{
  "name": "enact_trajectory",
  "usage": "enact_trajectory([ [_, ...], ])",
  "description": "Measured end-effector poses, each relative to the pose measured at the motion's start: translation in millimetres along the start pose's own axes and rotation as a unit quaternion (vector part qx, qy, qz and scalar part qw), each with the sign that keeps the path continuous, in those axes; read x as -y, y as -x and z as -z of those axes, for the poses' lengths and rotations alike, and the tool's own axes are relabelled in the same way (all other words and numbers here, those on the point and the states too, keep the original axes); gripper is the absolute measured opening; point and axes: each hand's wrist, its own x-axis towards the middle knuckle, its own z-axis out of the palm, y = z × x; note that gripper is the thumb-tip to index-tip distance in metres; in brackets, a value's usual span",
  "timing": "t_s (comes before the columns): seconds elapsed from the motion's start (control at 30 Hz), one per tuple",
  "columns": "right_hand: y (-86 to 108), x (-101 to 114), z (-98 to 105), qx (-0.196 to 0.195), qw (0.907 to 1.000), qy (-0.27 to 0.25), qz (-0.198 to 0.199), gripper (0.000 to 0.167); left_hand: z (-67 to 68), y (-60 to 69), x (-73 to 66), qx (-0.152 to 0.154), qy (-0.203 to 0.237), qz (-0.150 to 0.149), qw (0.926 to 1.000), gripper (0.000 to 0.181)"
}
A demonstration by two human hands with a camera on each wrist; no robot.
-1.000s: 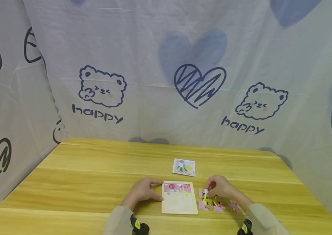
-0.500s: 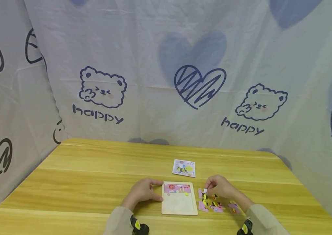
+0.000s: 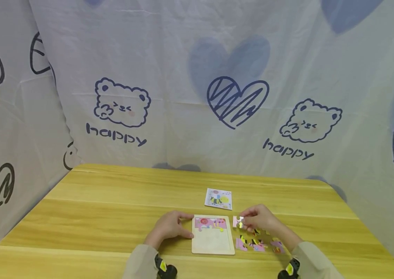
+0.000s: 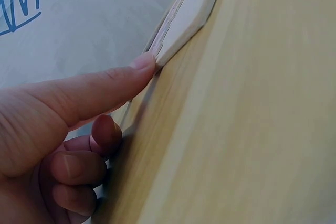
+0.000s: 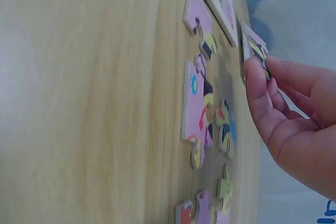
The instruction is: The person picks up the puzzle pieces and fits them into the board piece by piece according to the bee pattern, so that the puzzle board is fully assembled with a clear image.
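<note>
A wooden puzzle tray (image 3: 213,243) lies on the table with pink pieces along its top. At its left edge rests my left hand (image 3: 169,226), thumb and index finger touching the frame; in the left wrist view the thumb meets the tray's corner (image 4: 181,43) while the other fingers curl. My right hand (image 3: 261,220) pinches a pink, yellow and black puzzle piece (image 3: 237,222), lifted off the table beside the tray's right edge. The right wrist view shows this piece (image 5: 254,43) between thumb and fingers. Below that hand lie several loose pieces (image 3: 258,246).
A square picture card with a bee (image 3: 218,199) lies behind the tray. Another loose pink piece (image 3: 277,246) is at the right, near the right forearm. Printed cloth (image 3: 183,116) hangs behind the wooden table (image 3: 113,217).
My right hand has raised the puzzle piece from the group and moved it slightly up and left, towards the tray. The left hand and tray have stayed put.
</note>
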Motion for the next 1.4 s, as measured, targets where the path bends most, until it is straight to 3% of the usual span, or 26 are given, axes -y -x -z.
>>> enact_trajectory([
  [0.23, -3.2, 3, -9, 0.004, 0.9988, -0.048, 0.003, 0.023, 0.7, 0.2, -0.7, 0.001, -0.003, 0.002, 1.0, 0.054],
  [0.97, -15.2, 15, -51, 0.047, 0.9943, -0.091, 0.028, 0.018, -0.2, -0.5, -0.2, 0.003, -0.002, 0.003, 1.0, 0.054],
  [1.4, -23.4, 23, -72, 0.055, 0.9951, -0.081, 0.014, 0.018, -0.8, -1.5, 2.1, -0.004, -0.006, -0.009, 0.9999, 0.055],
])
